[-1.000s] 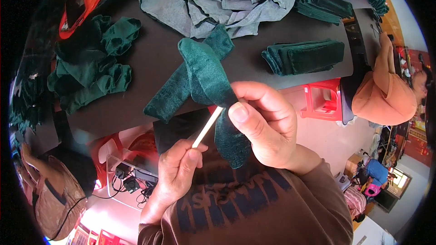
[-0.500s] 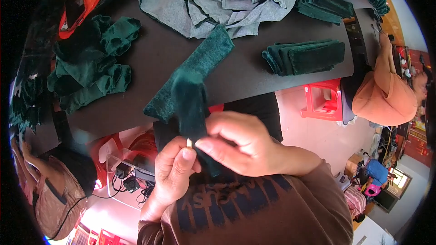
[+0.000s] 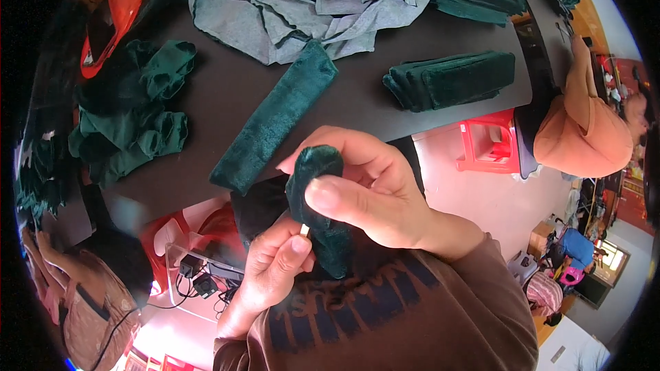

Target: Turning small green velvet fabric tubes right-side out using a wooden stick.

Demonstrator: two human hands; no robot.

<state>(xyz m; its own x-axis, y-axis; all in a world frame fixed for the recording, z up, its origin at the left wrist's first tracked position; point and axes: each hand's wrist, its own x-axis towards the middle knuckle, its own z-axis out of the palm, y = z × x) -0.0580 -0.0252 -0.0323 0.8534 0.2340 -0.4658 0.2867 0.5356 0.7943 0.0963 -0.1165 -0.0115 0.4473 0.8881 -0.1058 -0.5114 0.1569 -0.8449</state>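
Note:
My right hand (image 3: 378,203) grips a dark green velvet piece (image 3: 317,163) between thumb and fingers, its upper part folded over. The rest of it hangs down beside my left hand (image 3: 273,264). That hand is closed in a pinch on a thin, pale stick (image 3: 304,231), whose tip shows just above the thumb, against the velvet. Most of the stick is hidden. A flat green velvet strip (image 3: 278,117) lies slantwise on the dark table (image 3: 213,106), beyond my hands.
Grey-backed fabric pieces (image 3: 254,10) are heaped at the far side. Folded green velvet stacks (image 3: 454,79) lie at the right, crumpled green velvet (image 3: 130,110) at the left. A red stool (image 3: 488,144) stands right of the table. People work at both sides.
My right hand has risen and folded the velvet piece, which was stretched out over the strip on the table. My left hand keeps the stick and has shifted slightly right and down.

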